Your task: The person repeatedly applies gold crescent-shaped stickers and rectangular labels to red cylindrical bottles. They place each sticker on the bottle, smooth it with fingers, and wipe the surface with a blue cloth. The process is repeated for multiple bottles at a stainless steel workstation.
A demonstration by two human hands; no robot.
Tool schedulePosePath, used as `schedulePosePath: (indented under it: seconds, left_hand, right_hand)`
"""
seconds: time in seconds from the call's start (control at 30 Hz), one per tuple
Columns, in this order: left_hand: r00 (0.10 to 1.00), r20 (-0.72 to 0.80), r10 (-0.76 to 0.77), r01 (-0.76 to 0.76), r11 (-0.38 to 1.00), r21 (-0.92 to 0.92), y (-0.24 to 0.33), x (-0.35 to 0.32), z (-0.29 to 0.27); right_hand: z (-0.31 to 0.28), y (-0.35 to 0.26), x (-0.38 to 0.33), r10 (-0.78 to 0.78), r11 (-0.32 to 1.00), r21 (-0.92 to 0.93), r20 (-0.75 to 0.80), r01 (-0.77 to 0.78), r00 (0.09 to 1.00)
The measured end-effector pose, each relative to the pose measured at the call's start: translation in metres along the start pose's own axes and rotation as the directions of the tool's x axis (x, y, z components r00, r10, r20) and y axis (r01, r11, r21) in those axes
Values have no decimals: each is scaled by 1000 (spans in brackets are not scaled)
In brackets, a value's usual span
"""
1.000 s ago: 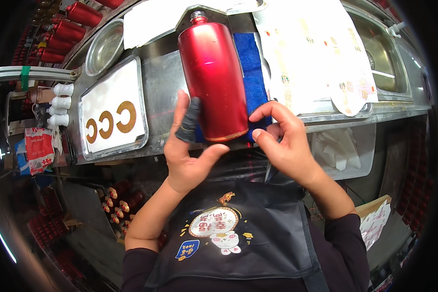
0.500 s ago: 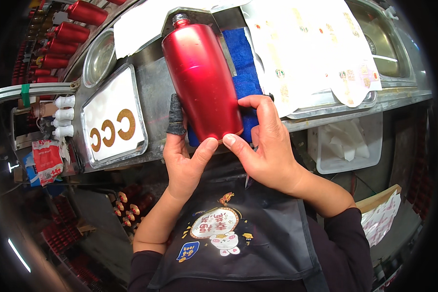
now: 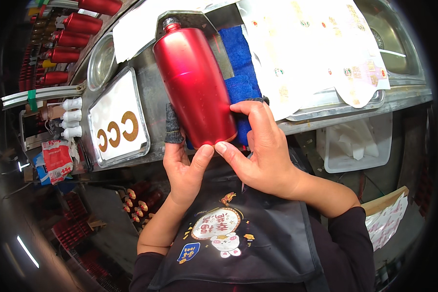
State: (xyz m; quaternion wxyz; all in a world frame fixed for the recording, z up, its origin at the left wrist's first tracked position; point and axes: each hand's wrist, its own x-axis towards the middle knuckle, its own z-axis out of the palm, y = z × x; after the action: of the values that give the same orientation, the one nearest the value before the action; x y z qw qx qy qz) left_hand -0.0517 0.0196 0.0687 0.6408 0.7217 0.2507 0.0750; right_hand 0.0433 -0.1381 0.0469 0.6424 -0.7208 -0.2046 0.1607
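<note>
A glossy red bottle (image 3: 194, 82) with a bare threaded neck lies tilted over the bench, its neck pointing away from me and its base toward me. My left hand (image 3: 182, 168) grips the base from the left, thumb on the near edge; a dark grey finger cover (image 3: 174, 125) is on one of its fingers. From the right, my right hand (image 3: 263, 151) holds the base too, thumb on the near edge and index finger along the side. Under the bottle shows a blue towel (image 3: 239, 53). Left of it lies a tray (image 3: 143, 104) with gold C-shaped pieces (image 3: 129, 125) on white backing.
White sheets with printed decals (image 3: 306, 53) cover the bench at right, beside a steel sink (image 3: 399, 68). A round bowl (image 3: 100, 65) and more red bottles (image 3: 65, 54) are at far left. Below the bench edge hang white bins (image 3: 357, 163); small white bottles (image 3: 71, 117) stand left.
The view has shifted slightly. Both hands still hold the bottle, which sits a little farther left and lower in the picture, with its base nearer me.
</note>
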Motion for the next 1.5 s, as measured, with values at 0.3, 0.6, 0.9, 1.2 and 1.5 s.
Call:
schedulePosePath:
  seconds: [0.3, 0.6, 0.9, 1.2, 1.5]
  left_hand:
    - [999, -33, 11, -13, 998, -63, 2, -1, 1]
    - [1000, -21, 12, -12, 1000, -27, 7, 2, 6]
    - [999, -28, -32, 31, 999, -18, 14, 2, 11]
    - [883, 170, 437, -426, 594, 682, -23, -35, -18]
    - [830, 265, 491, -474, 368, 800, -14, -24, -11]
  right_hand:
    - [-5, 3, 2, 39, 995, 87, 50, -43, 998]
    - [-8, 3, 5, 37, 995, 91, 54, -42, 998]
    - [-5, 3, 5, 28, 998, 48, 36, -30, 999]
    - [8, -3, 2, -17, 996, -82, 5, 18, 1000]
    - [10, 6, 3, -42, 998, -50, -23, 40, 999]
